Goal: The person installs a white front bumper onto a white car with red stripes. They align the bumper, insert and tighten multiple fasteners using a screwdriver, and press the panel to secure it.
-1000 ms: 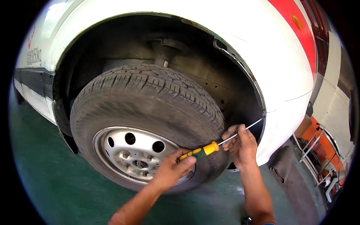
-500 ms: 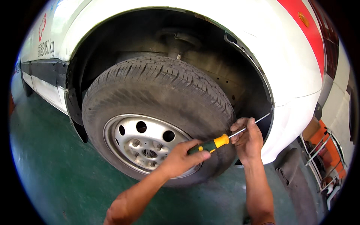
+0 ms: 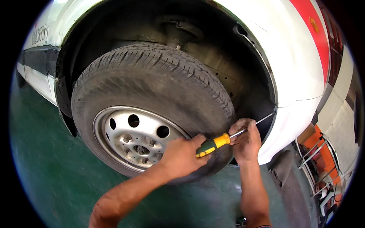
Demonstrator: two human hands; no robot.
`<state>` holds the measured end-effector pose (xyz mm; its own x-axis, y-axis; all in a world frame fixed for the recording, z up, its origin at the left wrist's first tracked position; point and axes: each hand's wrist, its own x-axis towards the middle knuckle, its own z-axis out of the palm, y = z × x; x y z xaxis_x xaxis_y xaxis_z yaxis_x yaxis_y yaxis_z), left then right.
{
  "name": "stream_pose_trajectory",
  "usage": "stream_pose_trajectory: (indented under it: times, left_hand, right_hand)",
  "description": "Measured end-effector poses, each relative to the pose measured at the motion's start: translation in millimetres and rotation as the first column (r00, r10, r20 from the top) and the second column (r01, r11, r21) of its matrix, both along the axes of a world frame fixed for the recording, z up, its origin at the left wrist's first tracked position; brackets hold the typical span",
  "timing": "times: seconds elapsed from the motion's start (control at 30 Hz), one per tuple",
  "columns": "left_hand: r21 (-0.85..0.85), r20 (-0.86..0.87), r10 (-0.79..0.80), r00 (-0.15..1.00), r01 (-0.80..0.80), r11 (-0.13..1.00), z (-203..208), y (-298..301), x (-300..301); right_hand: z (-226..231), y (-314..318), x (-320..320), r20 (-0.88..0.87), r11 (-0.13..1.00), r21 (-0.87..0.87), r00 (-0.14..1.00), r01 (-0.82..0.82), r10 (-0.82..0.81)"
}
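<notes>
A screwdriver [image 3: 221, 141] with a green and yellow handle and a long metal shaft slants up to the right, in front of the tyre [image 3: 159, 87]. My left hand [image 3: 181, 156] is closed round the butt end of its handle. The fingers of my right hand [image 3: 247, 143] pinch the shaft partway along. Beyond them, the shaft's far end meets the front lower edge of the wheel arch [image 3: 275, 104]. Whether a screw sits at the tip is too small to tell.
The white vehicle body [image 3: 292, 125] curves round the wheel, with its silver rim [image 3: 150, 127] facing me. Below lies a green floor [image 3: 57, 171]. A dark mat [image 3: 289, 182] and a metal frame with orange parts [image 3: 321, 152] are at right.
The view has shifted, so the wheel appears farther left and higher. My left hand sits farther back on the handle, which has turned and shows more yellow. My right hand keeps its pinch.
</notes>
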<state>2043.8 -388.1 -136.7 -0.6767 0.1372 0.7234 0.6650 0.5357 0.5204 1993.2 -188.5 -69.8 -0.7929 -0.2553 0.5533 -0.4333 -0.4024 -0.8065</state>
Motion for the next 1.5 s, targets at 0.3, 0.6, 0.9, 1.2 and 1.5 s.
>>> stream_pose_trajectory:
  times: [0.3, 0.6, 0.9, 1.2, 1.5]
  left_hand:
    - [0.172, 0.095, -0.112, 0.989, 0.095, 0.981, 1, 4, 3]
    - [-0.128, -0.143, 0.395, 0.907, -0.413, 0.902, -9, 3, 16]
    - [0.030, 0.261, 0.036, 0.965, -0.045, 0.999, 5, -4, -11]
    - [0.458, 0.628, -0.471, 0.619, 0.195, 0.867, 18, -44, 33]
    - [-0.152, -0.011, 0.563, 0.827, -0.558, 0.816, 8, -11, 42]
  right_hand:
    - [-2, 3, 3, 0.042, 0.998, -0.056, 0.998, 0.038, -0.036]
    - [-14, -13, 1, 0.081, 0.984, -0.039, 0.982, 0.176, -0.172]
    - [-9, -10, -17, 0.042, 0.990, -0.105, 0.995, 0.098, -0.094]
    - [-26, -32, 6, 0.090, 0.990, -0.130, 0.993, -0.061, 0.073]
    - [-10, -33, 6, 0.122, 0.991, -0.085, 0.986, -0.101, 0.111]
